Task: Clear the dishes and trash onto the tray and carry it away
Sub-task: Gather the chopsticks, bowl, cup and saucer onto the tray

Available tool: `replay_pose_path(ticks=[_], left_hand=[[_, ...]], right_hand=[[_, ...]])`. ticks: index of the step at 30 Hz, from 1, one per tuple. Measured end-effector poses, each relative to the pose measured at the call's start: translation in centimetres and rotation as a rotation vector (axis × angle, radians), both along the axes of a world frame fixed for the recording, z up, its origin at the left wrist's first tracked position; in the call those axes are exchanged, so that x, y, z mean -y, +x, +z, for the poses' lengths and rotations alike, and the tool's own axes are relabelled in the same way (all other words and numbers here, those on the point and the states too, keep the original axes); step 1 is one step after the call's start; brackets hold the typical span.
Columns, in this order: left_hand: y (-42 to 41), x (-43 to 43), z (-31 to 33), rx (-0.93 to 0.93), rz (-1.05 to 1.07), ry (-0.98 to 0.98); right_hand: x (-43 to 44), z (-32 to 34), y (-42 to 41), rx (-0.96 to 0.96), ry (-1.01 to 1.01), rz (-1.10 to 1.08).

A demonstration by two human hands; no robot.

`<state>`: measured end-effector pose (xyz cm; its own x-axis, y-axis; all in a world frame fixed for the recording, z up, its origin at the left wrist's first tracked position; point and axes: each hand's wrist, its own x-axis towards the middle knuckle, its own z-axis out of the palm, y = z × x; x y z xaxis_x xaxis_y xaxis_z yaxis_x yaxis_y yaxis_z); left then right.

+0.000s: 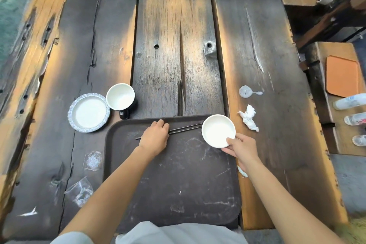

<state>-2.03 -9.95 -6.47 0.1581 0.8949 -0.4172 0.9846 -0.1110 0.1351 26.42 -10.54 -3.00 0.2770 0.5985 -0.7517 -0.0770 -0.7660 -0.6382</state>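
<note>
A dark brown tray [178, 184] lies on the wooden table in front of me. My left hand [155, 136] rests at the tray's far edge, closed on black chopsticks [186, 128] that lie across the tray. My right hand [240, 147] grips the near rim of a small white bowl [217, 129] at the tray's far right corner. Left of the tray sit a white plate with a blue patterned rim [89, 113] and a white-lined cup [120, 96]. A crumpled white tissue [248, 118] lies right of the tray.
Clear plastic wrappers [92, 160] [80, 191] lie on the table to the left. A small wet spill [245, 91] marks the right plank. On a side bench to the right are an orange tray [341, 78] and plastic bottles [349, 102].
</note>
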Motion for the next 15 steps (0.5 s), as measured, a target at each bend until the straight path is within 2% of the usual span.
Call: replay_pose_path(ticks=[4,15], left_hand=[[-0.4,0.0,0.0,-0.010,-0.037,0.083],[-2.2,-1.4,-0.1,-0.087,-0.176,0.155]], right_hand=[[0.3,-0.2,-0.8,-0.002,0.001,-0.013],[-0.1,-1.0,-1.2,-0.079,-0.025,-0.036]])
